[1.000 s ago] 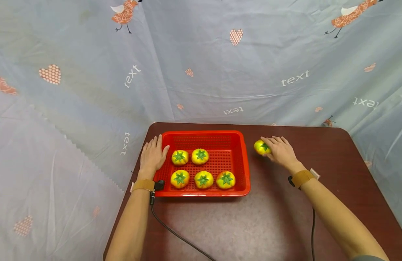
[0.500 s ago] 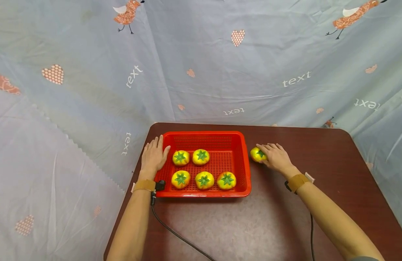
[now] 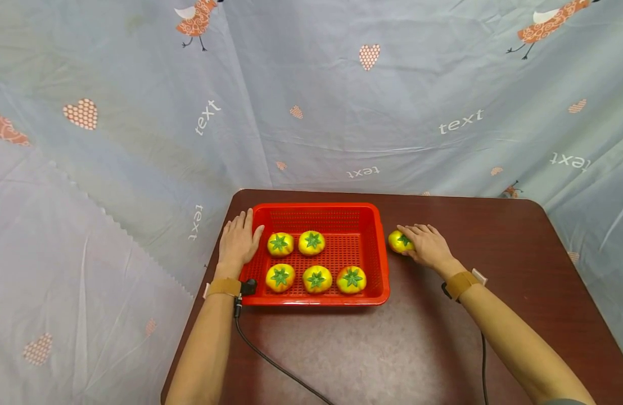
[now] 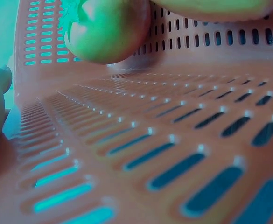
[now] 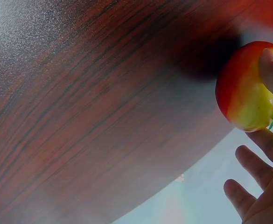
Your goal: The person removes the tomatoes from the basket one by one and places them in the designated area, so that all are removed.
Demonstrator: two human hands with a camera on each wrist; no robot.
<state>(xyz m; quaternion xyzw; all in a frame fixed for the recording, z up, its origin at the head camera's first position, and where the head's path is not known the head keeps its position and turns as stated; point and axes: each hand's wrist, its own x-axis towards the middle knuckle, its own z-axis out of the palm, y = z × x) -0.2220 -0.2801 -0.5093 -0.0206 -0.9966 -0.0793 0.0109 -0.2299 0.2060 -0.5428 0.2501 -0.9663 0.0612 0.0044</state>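
My right hand point(image 3: 427, 246) pinches a yellow-red tomato point(image 3: 400, 242) with a green star-shaped top, just right of the red plastic basket point(image 3: 384, 264). In the right wrist view the thumb and a finger are on this tomato point(image 5: 241, 93), while the other fingers point(image 5: 253, 163) stretch out free. My left hand point(image 3: 235, 242) lies along the basket's left rim, fingers straight and thumb spread toward the inside. Several similar tomatoes point(image 3: 317, 279) sit in the basket, two in the back row and three in front. The left wrist view looks low across the slotted basket floor point(image 4: 141, 135).
The basket stands on a dark reddish-brown table point(image 3: 473, 236), toward its back left. A printed grey-blue cloth point(image 3: 316, 140) hangs behind and beside the table. Black cables point(image 3: 286, 372) run from both wrist bands toward the front.
My right hand has carried the tomato a little left and nearer to me, closer to the basket, and has stayed almost still over the last half second. The left hand keeps its place.
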